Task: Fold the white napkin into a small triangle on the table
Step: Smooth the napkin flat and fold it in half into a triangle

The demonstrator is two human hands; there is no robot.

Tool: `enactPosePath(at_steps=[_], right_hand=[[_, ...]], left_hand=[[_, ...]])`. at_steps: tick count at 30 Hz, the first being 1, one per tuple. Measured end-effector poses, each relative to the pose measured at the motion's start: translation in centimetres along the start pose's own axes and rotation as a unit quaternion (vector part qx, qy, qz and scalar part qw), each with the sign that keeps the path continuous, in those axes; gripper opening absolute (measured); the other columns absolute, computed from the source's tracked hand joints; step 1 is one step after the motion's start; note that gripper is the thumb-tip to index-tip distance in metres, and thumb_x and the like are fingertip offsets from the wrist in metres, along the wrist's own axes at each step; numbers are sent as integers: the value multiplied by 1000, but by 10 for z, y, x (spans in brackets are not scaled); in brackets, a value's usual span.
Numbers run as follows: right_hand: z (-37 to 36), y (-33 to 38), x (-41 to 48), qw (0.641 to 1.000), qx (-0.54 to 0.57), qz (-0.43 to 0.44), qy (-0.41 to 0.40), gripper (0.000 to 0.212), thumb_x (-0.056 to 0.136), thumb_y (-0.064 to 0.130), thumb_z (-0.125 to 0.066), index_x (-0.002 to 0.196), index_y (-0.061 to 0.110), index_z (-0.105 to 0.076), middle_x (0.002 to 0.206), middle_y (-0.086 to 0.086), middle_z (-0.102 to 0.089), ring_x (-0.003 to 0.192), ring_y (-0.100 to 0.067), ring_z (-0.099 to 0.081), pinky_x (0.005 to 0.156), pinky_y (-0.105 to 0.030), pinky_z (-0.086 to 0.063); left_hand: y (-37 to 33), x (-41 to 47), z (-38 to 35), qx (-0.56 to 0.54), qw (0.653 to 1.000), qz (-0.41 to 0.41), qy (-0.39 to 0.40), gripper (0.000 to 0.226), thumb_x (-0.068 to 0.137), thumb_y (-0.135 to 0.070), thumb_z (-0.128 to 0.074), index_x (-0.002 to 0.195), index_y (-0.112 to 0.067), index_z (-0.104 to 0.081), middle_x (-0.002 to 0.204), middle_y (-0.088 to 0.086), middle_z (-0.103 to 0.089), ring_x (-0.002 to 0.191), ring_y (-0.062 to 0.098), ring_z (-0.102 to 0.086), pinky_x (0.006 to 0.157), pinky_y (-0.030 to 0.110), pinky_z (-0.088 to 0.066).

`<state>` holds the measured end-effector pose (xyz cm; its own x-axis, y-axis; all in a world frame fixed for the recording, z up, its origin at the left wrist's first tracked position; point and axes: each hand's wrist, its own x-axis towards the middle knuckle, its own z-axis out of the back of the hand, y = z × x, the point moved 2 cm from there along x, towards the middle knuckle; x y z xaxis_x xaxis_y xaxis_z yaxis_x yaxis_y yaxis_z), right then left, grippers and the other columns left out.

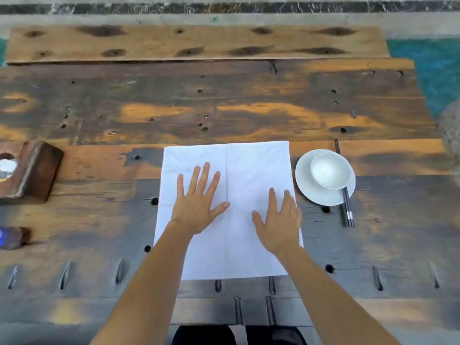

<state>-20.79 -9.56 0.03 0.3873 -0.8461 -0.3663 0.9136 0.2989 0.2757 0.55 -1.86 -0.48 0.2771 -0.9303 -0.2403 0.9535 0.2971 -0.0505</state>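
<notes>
A white napkin [251, 165] lies spread flat as a large square on the wooden table [174, 108], with faint crease lines crossing its middle. My left hand [196, 202] rests palm down on the napkin's left half, fingers spread. My right hand [278, 220] lies flat on the right half, near the napkin's right edge. Neither hand holds anything. Both forearms cover the napkin's near corners in part.
A white bowl [331, 169] sits on a white saucer [313, 192] just right of the napkin, with dark chopsticks [346, 205] beside it. A brown wooden box [32, 170] stands at the left edge, with a small dark object [12, 236] below it.
</notes>
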Motion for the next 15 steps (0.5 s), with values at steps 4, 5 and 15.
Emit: enactPosePath(at_steps=[4,5,15], right_hand=[[-43,2,1,998,9,-50,26,74,102,58,-34,161,23,-7,166,-20,-2,154,-35,0,123,-53,-4],[-51,3,3,998,15,-58,26,74,101,58,-35,161,23,-10,166,-21,-4,154,-35,-1,123,-54,-4],[-76,15,73,997,15,6,-71,72,98,61,-30,159,22,-26,167,-19,-12,155,-36,-6,124,-57,-5]], left_hand=[[5,32,-37,19,998,-49,17,86,93,-79,-5,163,-31,4,171,2,16,160,30,7,124,62,6],[7,41,-44,15,998,-56,19,85,93,-79,-5,163,-31,3,171,3,14,160,30,5,124,63,3],[67,91,-73,-44,999,-2,-6,80,95,-77,-20,164,-37,-13,174,-1,0,161,25,0,125,63,-2]])
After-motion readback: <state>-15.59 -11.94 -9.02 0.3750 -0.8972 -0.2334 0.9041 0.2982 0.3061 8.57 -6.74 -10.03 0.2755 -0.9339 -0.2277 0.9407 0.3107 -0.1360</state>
